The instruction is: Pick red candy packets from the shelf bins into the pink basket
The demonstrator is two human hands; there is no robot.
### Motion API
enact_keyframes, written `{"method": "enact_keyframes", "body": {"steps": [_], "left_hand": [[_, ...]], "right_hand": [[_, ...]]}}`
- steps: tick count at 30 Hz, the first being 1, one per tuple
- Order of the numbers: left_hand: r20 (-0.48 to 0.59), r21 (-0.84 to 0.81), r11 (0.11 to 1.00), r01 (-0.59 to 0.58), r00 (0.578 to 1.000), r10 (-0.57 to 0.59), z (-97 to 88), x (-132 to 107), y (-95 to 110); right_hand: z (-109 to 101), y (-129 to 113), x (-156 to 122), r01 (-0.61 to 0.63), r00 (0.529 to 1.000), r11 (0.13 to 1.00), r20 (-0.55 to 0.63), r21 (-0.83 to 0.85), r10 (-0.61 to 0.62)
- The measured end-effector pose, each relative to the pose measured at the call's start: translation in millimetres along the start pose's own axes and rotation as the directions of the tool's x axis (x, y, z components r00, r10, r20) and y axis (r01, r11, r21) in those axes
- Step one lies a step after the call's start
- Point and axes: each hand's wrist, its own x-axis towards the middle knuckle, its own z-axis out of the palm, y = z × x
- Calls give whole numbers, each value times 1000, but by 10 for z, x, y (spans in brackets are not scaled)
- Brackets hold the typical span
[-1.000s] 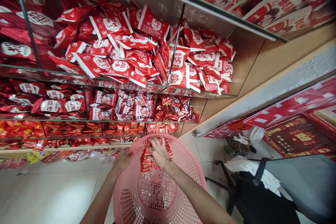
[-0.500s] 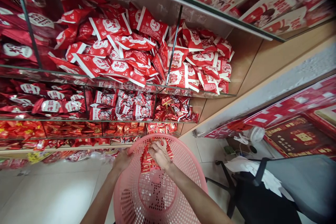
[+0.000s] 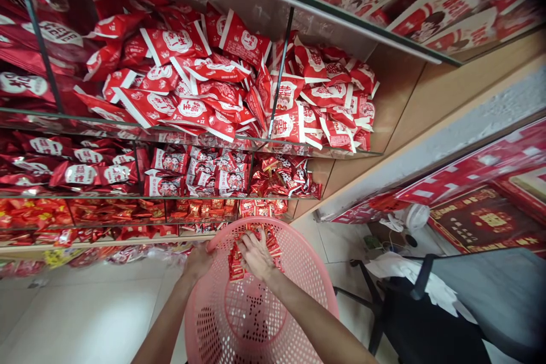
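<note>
A pink plastic basket with a perforated wall stands below the shelves. My left hand is closed on its rim at the left side. Inside the basket, against the far wall, lies a pile of small red-wrapped sweets. My right hand reaches into this pile with bent fingers, and red wrappers show between the thumb and fingers. Its fingertips are partly hidden among the sweets. The near part of the basket floor shows its bare lattice.
Glass-divided shelves hold red and white snack packets, with smaller packets on the tier below. An office chair stands close at the right. Bagged goods lie on the floor under the lowest shelf.
My right hand has shifted slightly to the left within the pile, and its thumb stands further from the fingers. My left hand stays on the basket rim.
</note>
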Motion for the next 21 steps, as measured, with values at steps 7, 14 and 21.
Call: {"method": "enact_keyframes", "body": {"steps": [7,14,21], "left_hand": [[-5,-29,999,-21,1000,21,-2,-6,-12],[-18,-50,997,-54,998,53,23,29,-42],[-2,-79,996,-42,999,42,20,21,-41]], "right_hand": [[197,-36,1,-20,996,998,-90,-56,15],[254,-16,-199,38,976,999,-217,25,-32],[307,-3,-271,34,968,997,-251,73,-15]]}}
